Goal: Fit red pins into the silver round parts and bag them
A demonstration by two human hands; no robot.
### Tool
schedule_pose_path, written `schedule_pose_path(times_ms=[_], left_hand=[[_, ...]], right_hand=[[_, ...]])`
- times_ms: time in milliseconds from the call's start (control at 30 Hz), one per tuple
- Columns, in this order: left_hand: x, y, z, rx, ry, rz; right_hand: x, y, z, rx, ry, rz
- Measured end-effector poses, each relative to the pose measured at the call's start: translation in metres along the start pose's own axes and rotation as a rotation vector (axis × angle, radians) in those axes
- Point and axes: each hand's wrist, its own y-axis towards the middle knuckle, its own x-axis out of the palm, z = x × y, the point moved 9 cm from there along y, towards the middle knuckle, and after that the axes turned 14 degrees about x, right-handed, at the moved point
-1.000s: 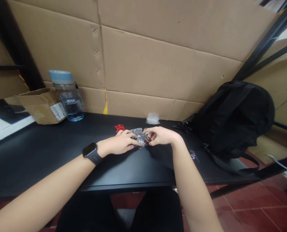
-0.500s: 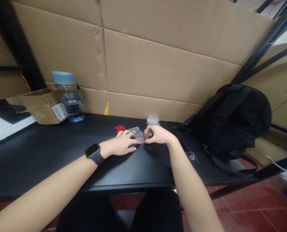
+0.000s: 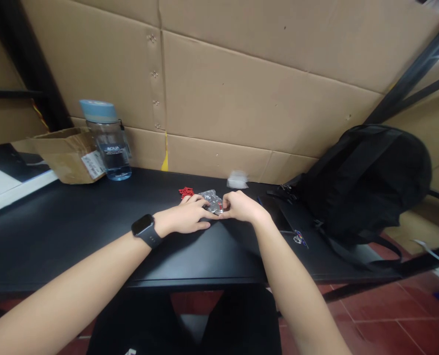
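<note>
L hand (image 3: 187,215) loosely spread, fingers at clear bag (image 3: 211,196) on desk (image 3: 160,261), w/ red pcs (image 3: 185,191) just beyond. R hand (image 3: 237,207) curled, partly closed at bag's R edge; can't tell what's gripped.

Cardboard wall (image 3: 219,98) – red tiled floor (image 3: 384,308).
</note>
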Motion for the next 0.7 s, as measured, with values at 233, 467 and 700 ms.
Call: schedule_pose_path(times_ms=[233, 467, 700], left_hand=[[-0.001, 0.0, 0.0, 0.015, -0.033, 0.022], [-0.001, -0.001, 0.001, -0.021, -0.023, -0.049], [-0.005, -0.002, 0.004, -0.025, -0.05, -0.06]], right_hand=[[0.0, 0.001, -0.002, -0.053, 0.085, -0.049], [-0.003, 0.009, -0.014, -0.099, 0.068, 0.149], [-0.004, 0.019, -0.021, -0.065, -0.145, 0.423]])
